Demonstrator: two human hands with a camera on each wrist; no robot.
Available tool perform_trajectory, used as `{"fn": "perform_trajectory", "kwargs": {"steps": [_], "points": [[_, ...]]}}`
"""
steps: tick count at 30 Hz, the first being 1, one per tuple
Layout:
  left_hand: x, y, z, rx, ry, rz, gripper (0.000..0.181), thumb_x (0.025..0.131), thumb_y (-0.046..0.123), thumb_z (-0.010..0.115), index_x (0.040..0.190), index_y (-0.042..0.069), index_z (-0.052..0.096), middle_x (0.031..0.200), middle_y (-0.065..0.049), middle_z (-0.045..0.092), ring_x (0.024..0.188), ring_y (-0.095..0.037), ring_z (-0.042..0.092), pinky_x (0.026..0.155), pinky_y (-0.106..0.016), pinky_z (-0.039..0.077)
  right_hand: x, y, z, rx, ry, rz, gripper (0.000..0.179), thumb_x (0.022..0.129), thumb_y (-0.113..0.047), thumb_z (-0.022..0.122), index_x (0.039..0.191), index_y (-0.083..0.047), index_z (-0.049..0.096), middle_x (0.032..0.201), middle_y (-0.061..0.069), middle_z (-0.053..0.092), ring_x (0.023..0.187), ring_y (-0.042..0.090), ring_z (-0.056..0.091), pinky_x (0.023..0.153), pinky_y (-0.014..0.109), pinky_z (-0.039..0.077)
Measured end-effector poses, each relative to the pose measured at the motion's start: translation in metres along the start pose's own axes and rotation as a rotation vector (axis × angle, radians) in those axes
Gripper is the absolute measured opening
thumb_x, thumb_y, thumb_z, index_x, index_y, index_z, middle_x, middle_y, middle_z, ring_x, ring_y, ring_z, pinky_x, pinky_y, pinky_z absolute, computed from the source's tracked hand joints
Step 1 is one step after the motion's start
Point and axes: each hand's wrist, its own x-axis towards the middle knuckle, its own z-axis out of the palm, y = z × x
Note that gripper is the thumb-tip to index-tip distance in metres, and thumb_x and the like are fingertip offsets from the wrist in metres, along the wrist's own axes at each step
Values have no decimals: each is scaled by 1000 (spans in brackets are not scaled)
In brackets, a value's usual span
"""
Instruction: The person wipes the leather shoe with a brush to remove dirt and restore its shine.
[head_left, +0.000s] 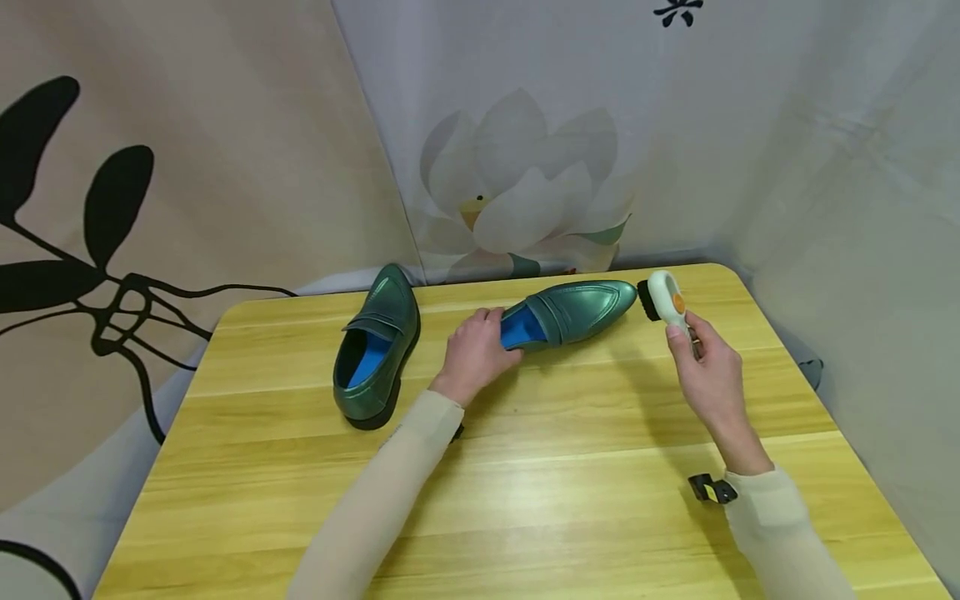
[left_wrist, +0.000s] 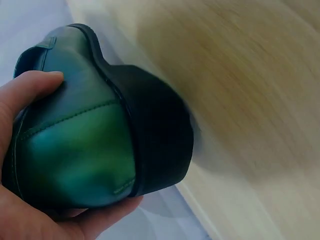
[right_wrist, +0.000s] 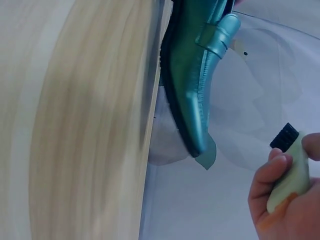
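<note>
My left hand (head_left: 474,357) grips a green loafer (head_left: 588,307) round its heel end, thumb on one side and fingers on the other. The loafer has a blue insole and its toe points right; in the left wrist view its black heel (left_wrist: 162,132) faces the camera. My right hand (head_left: 711,375) holds a small brush (head_left: 664,293) by its pale handle, which has an orange spot. Its black bristles (right_wrist: 285,137) face the loafer's toe, a short gap away. A matching green loafer (head_left: 390,312) stands on the table to the left, toe toward the back.
The wooden table (head_left: 525,500) has rounded back corners. Right behind it hangs a pale cloth backdrop (head_left: 525,50) with a printed lotus and dark leaves. Cloth walls rise on the left and right too. Small black devices (head_left: 712,489) sit at the wrists.
</note>
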Motion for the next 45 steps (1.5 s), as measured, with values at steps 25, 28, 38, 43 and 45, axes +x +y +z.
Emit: {"fn": "perform_trajectory", "kwargs": {"steps": [25,28,38,43,45], "points": [[-75,-54,-100,-538,134,-261,80,82,51,81,148,14,56,132,-13,64,108,-32,60,86,-50,54,-1,-11,2,42,-17,-8,48,108,-33,55,138,3,61,93,6,66,67,3,54,53,20,41],[-94,-66,-117,-567,152,-316,81,84,50,81,150,12,54,136,-17,60,113,-35,57,89,-52,53,-2,-11,3,39,-26,-12,47,108,-33,55,138,3,61,92,8,66,66,4,54,52,21,41],[-152,-107,-161,-578,332,-477,75,87,45,81,150,13,55,137,-13,61,116,-27,53,85,-32,49,-3,-14,7,27,-38,-48,47,109,-32,54,140,3,60,90,16,67,63,6,51,50,22,39],[-165,-134,-173,-507,409,-563,75,89,44,79,150,10,55,135,-17,59,108,-23,52,71,-18,46,-3,-15,9,28,-41,-67,46,109,-31,54,140,3,60,88,15,66,61,8,50,50,23,38],[-167,-146,-176,-470,410,-596,77,89,46,77,152,8,52,135,-21,58,108,-25,51,71,-21,45,-3,-16,9,27,-40,-69,46,109,-31,54,140,3,60,88,15,66,61,8,50,50,23,38]]}}
